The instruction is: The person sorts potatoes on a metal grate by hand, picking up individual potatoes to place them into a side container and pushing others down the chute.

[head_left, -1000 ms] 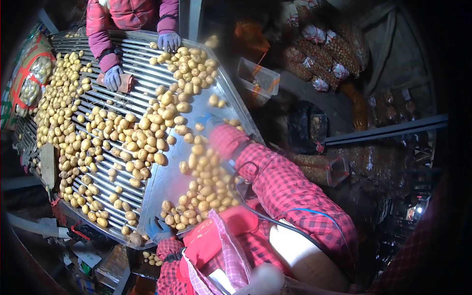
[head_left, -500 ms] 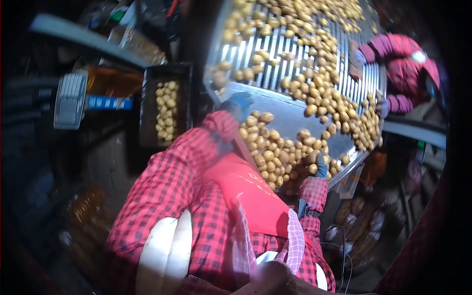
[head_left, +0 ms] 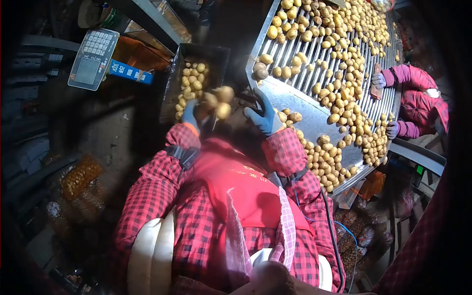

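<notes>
My left hand [head_left: 191,114], in a blue glove, is at the near right part of a dark crate [head_left: 169,98] with potatoes inside. Several blurred potatoes [head_left: 222,102] are in the air between my two hands. Whether the left fingers touch one is blurred. My right hand [head_left: 265,114], gloved in blue as well, has its thumb and fingers spread, with nothing in it. It is beside the left corner of the metal sorting table [head_left: 302,101], close to the potatoes [head_left: 324,162] piled along the near edge.
More potatoes lie on the slatted rollers [head_left: 314,46]. A co-worker [head_left: 420,101] in pink has two gloved hands at the table's right side. A scale display [head_left: 92,59] and a blue box [head_left: 129,72] are at left. Filled net bags [head_left: 81,177] lie lower left.
Both hands have left the table area and moved left toward the crate. The view has turned, and potatoes now show in the air between the hands.
</notes>
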